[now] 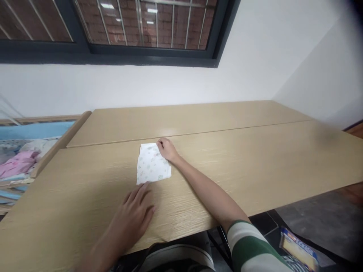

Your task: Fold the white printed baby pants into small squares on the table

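Observation:
A small folded white cloth [151, 166] with a faint printed pattern lies on the light wooden table [255, 158]. My right hand [167, 149] rests on the cloth's far right corner, fingers curled and pinching the edge. My left hand [133, 215] lies flat on the table just below the cloth's near left corner, fingers stretched out, fingertips close to the cloth's edge. My right arm wears a green and white striped sleeve [252, 245].
A wooden crib [42, 151] with pink and light-coloured clothes stands at the left, against the table. A white wall and a dark-framed window are behind. A blue and yellow packet [297, 251] lies low at the right, below the table edge.

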Action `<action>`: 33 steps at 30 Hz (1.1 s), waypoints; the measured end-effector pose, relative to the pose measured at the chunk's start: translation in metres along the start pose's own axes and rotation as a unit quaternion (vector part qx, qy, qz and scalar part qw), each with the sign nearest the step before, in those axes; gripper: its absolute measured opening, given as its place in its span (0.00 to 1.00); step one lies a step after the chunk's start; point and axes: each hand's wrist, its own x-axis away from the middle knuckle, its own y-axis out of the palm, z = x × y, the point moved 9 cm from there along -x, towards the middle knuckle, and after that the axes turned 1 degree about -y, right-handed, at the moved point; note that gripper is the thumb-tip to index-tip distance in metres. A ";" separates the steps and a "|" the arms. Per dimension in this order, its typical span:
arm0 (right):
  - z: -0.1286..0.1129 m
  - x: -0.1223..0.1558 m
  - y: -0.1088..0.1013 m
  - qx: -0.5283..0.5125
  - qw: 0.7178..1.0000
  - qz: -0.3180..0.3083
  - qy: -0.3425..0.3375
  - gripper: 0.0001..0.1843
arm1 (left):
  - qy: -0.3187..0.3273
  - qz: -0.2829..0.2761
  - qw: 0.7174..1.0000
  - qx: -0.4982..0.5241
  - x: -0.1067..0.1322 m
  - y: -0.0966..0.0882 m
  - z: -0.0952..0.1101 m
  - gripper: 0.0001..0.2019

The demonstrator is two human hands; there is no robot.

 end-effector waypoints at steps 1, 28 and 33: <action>0.000 0.000 0.000 -0.003 1.000 0.000 0.001 0.10 | -0.006 0.014 1.000 -0.007 0.006 0.001 0.004 0.27; -0.196 0.161 0.048 -0.013 0.846 -0.398 -0.354 0.28 | -0.066 0.084 0.986 -0.128 0.033 0.023 0.019 0.16; -0.162 0.135 0.057 0.052 0.860 -0.417 -0.290 0.31 | -0.098 0.087 0.980 -0.147 0.030 0.013 0.020 0.24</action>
